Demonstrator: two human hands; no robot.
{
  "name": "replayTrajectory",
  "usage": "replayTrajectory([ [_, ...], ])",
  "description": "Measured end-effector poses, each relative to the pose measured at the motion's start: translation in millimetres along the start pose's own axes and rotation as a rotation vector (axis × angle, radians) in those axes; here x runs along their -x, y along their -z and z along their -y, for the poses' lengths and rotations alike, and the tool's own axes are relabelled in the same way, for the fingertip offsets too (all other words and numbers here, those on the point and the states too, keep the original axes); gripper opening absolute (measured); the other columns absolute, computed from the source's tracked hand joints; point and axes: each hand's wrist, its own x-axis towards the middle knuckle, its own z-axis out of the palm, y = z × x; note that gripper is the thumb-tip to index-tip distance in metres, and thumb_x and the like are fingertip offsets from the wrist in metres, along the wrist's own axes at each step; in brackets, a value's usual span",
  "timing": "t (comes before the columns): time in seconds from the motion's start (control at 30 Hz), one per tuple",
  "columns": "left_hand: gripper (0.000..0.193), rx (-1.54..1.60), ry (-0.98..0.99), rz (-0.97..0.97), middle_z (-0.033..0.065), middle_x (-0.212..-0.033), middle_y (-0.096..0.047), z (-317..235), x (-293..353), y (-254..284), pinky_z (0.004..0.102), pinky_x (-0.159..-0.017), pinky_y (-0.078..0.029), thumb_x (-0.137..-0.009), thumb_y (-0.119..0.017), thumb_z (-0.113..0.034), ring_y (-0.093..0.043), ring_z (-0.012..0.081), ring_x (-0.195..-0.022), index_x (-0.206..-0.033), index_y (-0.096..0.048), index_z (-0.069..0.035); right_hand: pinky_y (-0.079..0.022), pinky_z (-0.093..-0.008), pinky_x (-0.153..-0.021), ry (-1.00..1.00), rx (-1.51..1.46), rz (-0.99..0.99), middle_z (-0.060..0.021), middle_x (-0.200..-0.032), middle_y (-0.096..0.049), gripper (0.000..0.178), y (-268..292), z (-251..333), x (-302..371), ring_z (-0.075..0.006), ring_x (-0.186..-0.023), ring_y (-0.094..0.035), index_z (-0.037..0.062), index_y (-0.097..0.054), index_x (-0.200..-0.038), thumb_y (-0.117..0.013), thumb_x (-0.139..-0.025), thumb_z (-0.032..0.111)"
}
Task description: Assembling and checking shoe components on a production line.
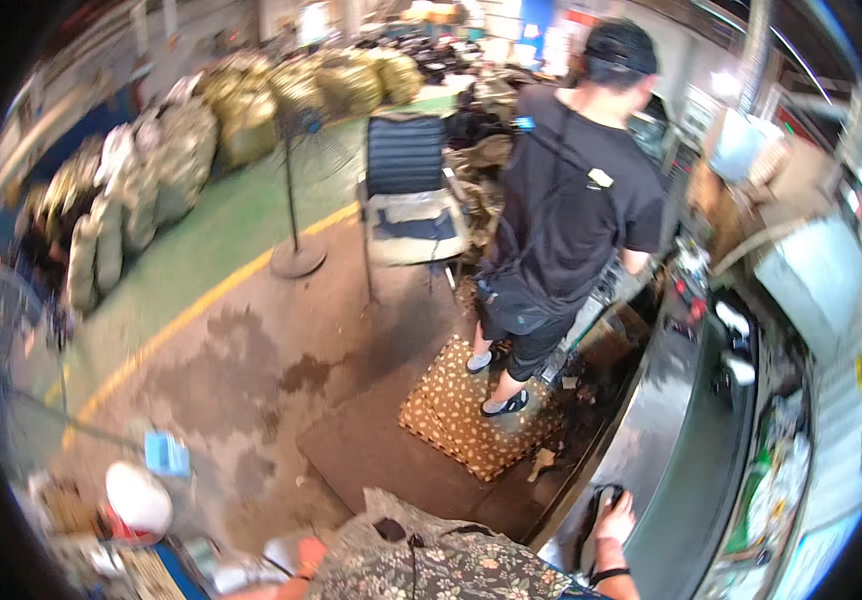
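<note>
My right hand (615, 522), with a dark band at the wrist, is at the metal edge of the conveyor, low on the right. Its fingers are closed on a black elongated thing (585, 528) with a rounded end, whose kind I cannot make out. Low in the picture, my left hand (311, 553) is beside the floral cloth (416, 555) over my front. Blur hides its fingers, and I see nothing clearly held in it. Farther along the dark conveyor belt (686, 455) lie white shoe-like things (733, 320).
A person (581, 190) in black stands on a patterned mat (431, 420) ahead, facing the conveyor. Behind them are a chair (406, 160) and a fan stand (296, 260). Stuffed sacks (241, 110) line the far left. A white round-topped thing (138, 497) stands at lower left.
</note>
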Motion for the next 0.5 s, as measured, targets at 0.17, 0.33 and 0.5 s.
replayTrajectory([
  [0.17,0.035,0.052,0.116,-0.045,0.0122,-0.087,-0.072,-7.5,-47.7,-43.1,0.0458,-0.067,-0.051,-0.081,-0.062,-0.041,-0.069,0.0324,-0.082,-0.081,-0.077,-0.01,-0.048,-0.0473,-0.093,0.085,-0.131,-0.142,-0.0168,-0.135,-0.056,0.055,-30.3,-28.4,9.2,-0.0371,-0.111,-0.06,0.0025,-0.044,-0.139,-0.057,-0.096,0.034],
  [0.33,0.031,0.351,0.235,0.169,0.0156,-0.099,-0.072,-13.0,-68.0,-18.5,0.0502,-0.077,-0.052,-0.082,-0.061,-0.034,-0.069,0.0356,-0.092,-0.089,-0.076,-0.008,-0.049,-0.0399,-0.097,0.143,-0.183,-0.25,-0.0217,-0.129,-0.061,0.052,-61.9,-40.7,-39.5,-0.0334,-0.115,-0.061,-0.0019,-0.052,-0.133,-0.066,-0.091,0.027],
  [0.5,0.031,0.482,0.041,0.165,0.0199,-0.103,-0.07,13.4,-104.0,-77.2,0.0498,-0.08,-0.053,-0.081,-0.061,-0.028,-0.067,0.0403,-0.095,-0.094,-0.073,-0.003,-0.05,-0.0386,-0.093,0.334,-0.361,-0.184,-0.0194,-0.123,-0.063,0.045,-48.5,47.8,-84.0,-0.03,-0.108,-0.061,-0.002,-0.054,-0.128,-0.063,-0.094,0.025],
])
